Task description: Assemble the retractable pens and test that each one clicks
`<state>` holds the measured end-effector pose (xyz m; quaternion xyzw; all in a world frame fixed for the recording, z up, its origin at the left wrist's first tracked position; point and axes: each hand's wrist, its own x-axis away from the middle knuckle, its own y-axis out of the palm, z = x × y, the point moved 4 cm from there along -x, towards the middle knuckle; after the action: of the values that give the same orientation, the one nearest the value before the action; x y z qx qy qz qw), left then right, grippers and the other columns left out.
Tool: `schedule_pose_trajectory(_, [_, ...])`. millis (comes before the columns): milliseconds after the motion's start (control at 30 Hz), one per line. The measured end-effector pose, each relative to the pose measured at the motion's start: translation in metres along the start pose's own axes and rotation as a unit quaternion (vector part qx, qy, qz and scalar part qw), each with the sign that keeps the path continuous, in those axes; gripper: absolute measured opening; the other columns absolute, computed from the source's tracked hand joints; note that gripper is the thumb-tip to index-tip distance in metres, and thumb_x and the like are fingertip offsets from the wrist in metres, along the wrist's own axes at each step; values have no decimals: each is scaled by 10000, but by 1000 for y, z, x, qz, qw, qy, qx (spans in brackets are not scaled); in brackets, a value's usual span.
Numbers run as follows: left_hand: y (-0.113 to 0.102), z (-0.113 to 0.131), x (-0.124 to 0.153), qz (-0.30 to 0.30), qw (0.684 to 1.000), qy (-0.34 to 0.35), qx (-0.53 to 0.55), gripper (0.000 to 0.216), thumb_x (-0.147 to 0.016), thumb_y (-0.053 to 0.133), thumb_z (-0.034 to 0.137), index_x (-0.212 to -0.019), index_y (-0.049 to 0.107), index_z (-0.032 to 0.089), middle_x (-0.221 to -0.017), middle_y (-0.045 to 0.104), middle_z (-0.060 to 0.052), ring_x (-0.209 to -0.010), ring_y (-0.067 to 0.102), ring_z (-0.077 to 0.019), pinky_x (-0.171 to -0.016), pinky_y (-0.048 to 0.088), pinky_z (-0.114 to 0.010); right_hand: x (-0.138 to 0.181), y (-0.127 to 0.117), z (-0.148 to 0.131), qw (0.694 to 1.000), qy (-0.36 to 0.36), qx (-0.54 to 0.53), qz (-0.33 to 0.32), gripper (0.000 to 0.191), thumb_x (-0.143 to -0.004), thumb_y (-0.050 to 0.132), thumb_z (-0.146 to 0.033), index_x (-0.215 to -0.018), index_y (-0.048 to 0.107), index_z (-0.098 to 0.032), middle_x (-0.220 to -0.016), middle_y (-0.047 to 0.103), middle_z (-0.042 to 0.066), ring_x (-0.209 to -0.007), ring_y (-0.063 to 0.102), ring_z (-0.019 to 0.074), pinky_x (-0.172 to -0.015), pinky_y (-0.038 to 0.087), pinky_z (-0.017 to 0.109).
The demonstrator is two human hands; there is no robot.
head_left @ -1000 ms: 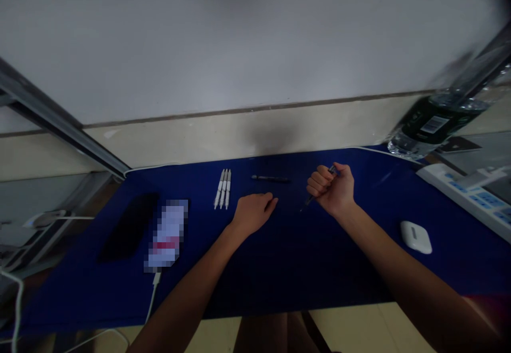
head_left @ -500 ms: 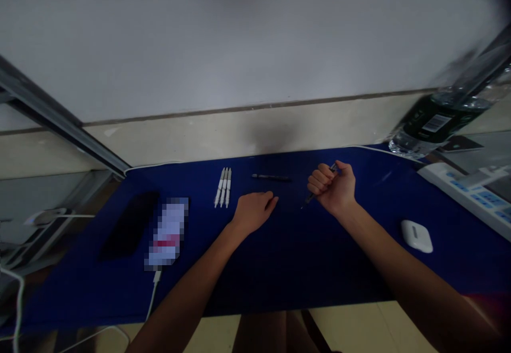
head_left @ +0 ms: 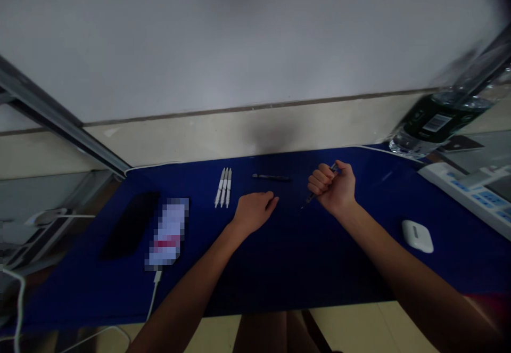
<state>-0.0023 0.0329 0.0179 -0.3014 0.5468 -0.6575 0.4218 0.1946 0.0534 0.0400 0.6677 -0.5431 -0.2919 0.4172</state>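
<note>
On the blue desk mat (head_left: 287, 284), the right hand (head_left: 333, 189) grips a slim dark pen (head_left: 310, 199) in a closed fist, tip angled down, while the left hand (head_left: 253, 212) rests open and empty near three white pens (head_left: 223, 188)

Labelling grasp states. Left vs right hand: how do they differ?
The left hand lies flat, palm down, on the dark blue desk mat, while the right hand is clenched in a fist. The right hand grips a slim dark pen-like tool, tip jutting down-left; the left hand holds nothing. Both are bare and over the mat.
</note>
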Motion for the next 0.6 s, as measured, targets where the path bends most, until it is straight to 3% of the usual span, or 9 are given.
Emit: schedule_pose_trajectory(600, [1, 0, 0, 4, 1000, 0, -1, 466, -1002, 248, 490, -810, 551, 192, -674, 609, -21, -605, 573, -149, -501, 248, -251, 1, -2, 0, 1000, 9, -3, -8, 432, -755, 502, -448, -547, 190, -232, -453, 183, -69, -395, 145, 84, -346, 124, 251])
